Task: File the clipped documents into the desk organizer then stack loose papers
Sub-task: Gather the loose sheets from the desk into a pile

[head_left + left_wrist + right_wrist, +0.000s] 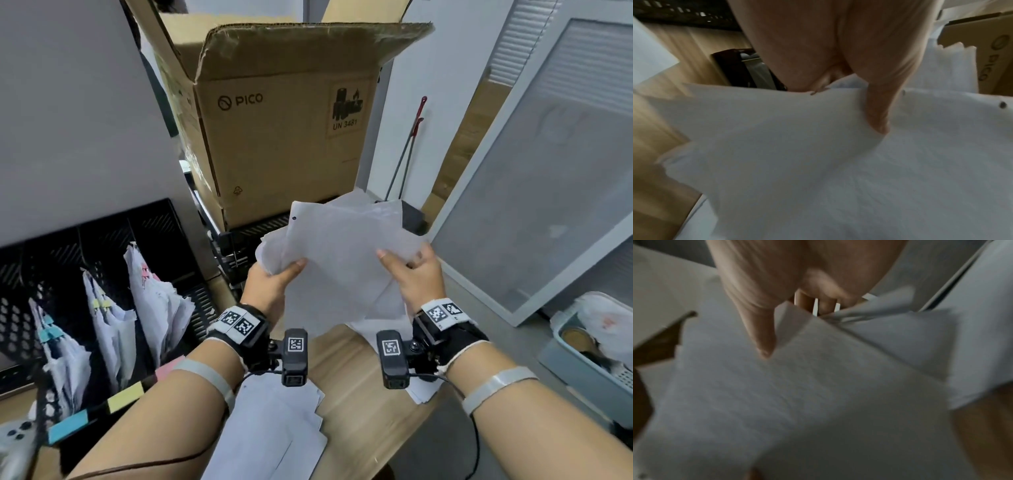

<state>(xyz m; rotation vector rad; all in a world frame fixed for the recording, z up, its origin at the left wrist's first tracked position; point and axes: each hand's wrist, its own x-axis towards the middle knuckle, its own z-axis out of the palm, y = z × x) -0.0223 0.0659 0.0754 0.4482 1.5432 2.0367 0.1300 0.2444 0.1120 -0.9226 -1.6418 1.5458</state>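
Observation:
Both hands hold a loose, uneven bundle of white papers (339, 253) up above the wooden desk (346, 370). My left hand (270, 281) grips the bundle's left edge, thumb on top (877, 113). At the right edge my right hand (411, 270) pinches the sheets, thumb on the front and fingers behind (764, 331). The sheets (838, 162) (797, 402) are fanned and misaligned. More loose papers (277, 425) lie on the desk below my wrists. The black mesh desk organizer (102, 240) at the left holds three clipped document bundles (113, 318) in its slots.
A large open cardboard box (274, 130) stands behind the papers on a black rack. A grey partition wall is at the left. A frosted cabinet door (534, 192) leans at the right, with a pale bin (589, 346) below it. Coloured sticky labels (99, 407) mark the organizer's front.

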